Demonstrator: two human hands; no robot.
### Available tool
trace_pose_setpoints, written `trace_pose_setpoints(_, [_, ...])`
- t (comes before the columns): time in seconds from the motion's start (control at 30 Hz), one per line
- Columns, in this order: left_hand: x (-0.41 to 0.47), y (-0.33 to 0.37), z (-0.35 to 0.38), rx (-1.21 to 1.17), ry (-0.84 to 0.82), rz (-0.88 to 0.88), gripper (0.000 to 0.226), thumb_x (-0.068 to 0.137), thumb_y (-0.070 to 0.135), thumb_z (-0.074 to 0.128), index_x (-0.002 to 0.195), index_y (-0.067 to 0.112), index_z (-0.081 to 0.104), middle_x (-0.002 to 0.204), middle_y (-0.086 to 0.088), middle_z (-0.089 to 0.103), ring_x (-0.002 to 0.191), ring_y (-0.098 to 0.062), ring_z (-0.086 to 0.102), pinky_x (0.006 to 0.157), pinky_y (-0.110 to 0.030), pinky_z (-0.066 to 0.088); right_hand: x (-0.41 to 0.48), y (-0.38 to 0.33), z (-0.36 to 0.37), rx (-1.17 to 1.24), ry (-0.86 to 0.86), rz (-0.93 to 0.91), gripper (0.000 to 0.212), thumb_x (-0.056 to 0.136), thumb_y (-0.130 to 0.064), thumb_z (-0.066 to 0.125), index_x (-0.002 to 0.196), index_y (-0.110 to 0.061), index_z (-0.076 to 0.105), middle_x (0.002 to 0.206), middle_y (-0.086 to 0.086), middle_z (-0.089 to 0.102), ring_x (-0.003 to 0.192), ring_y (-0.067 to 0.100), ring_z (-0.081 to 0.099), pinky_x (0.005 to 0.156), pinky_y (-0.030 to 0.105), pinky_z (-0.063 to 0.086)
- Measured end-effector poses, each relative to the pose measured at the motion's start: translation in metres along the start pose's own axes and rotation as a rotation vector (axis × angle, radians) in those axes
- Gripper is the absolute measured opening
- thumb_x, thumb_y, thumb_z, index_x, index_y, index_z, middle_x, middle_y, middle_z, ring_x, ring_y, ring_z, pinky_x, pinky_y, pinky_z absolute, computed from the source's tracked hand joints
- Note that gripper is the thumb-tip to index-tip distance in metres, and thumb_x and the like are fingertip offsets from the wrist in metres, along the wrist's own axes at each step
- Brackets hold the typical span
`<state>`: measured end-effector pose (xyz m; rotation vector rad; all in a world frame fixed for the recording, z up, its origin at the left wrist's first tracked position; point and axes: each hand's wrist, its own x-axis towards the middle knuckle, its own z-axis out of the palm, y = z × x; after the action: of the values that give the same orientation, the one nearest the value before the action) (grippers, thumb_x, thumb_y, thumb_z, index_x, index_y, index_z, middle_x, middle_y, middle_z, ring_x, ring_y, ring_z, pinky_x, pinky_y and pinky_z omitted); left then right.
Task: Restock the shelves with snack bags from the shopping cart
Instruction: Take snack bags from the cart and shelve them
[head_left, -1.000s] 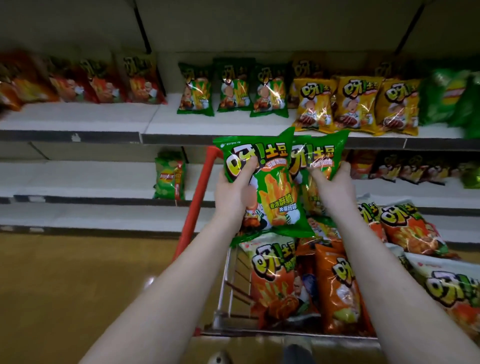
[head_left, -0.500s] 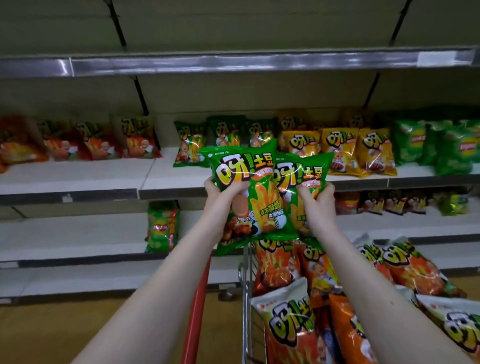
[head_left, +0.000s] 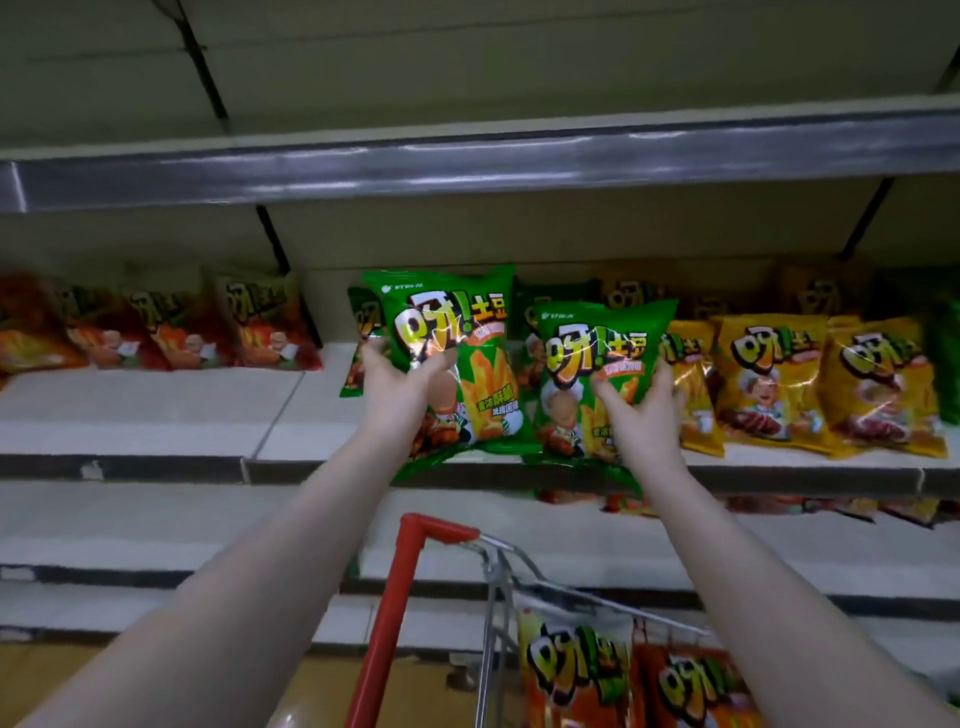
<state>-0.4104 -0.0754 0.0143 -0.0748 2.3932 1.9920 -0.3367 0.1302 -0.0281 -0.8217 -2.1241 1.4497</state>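
My left hand grips a green snack bag by its lower left side, holding it upright over the front edge of the middle shelf. A second green snack bag is gripped by my right hand, just right of the first and slightly lower. Both bags stand in front of a row of green bags at the back of that shelf. The shopping cart with its red handle sits below, holding orange snack bags.
Red bags line the shelf's left part, yellow bags its right. Bare shelf surface lies in front of the red bags. An upper shelf edge runs overhead. Lower shelves run behind the cart.
Both hands have lifted the two green bags from above the cart up to the middle shelf. The bags have spread apart sideways. My view has tilted upward.
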Motion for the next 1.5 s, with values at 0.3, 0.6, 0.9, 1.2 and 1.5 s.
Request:
trace_pose_setpoints(0.3, [0.092,-0.048,0.038,0.171,0.105,-0.017,0.090,0.065,0.029,0.079,0.136,0.006,0.027,0.123,-0.010,0.052,0.120,-0.030,0.048,0.102,-0.045,0.040,0.091,0.032,0.046,0.109,-0.005,-0.118,0.073,0.082,-0.034,0.070,0.141,-0.013,0.033,0.123,-0.001,0.055,0.115,0.020,0.053,0.095,0.029,0.039])
trace_pose_setpoints(0.6, [0.142,-0.073,0.071,0.299,0.038,-0.054,0.065,0.077,0.022,0.078,0.129,0.011,0.039,0.135,-0.017,0.044,0.117,-0.037,0.050,0.096,-0.054,0.046,0.109,0.061,0.076,0.154,-0.064,-0.093,0.080,0.085,-0.017,0.068,0.148,-0.018,0.018,0.137,0.005,0.049,0.122,0.018,0.049,0.101,0.030,0.038])
trace_pose_setpoints(0.9, [0.140,-0.081,0.083,0.382,0.097,-0.020,0.063,0.083,0.022,0.072,0.131,0.006,0.034,0.123,-0.012,0.059,0.113,-0.033,0.057,0.093,-0.045,0.048,0.109,0.069,0.079,-0.024,-0.041,-0.100,0.087,0.085,-0.021,0.067,0.152,-0.014,0.012,0.146,0.015,0.033,0.136,0.028,0.031,0.106,0.031,0.028])
trace_pose_setpoints(1.2, [0.112,-0.065,0.078,0.251,0.070,-0.036,0.068,0.081,0.019,0.074,0.136,0.010,0.036,0.131,-0.007,0.055,0.122,-0.027,0.053,0.102,-0.041,0.043,0.094,0.049,0.065,-0.243,-0.017,-0.173,0.101,0.078,-0.015,0.074,0.151,-0.007,0.004,0.151,0.018,0.023,0.139,0.030,0.025,0.105,0.031,0.030])
trace_pose_setpoints(1.5, [0.046,-0.024,0.075,0.347,-0.002,0.187,0.077,0.084,0.026,0.072,0.148,0.016,0.031,0.148,-0.006,0.041,0.134,-0.025,0.040,0.108,-0.044,0.040,0.060,0.025,0.025,-0.063,-0.108,-0.210,0.078,0.086,-0.025,0.063,0.149,-0.014,0.019,0.149,0.008,0.035,0.136,0.025,0.036,0.110,0.043,0.034])
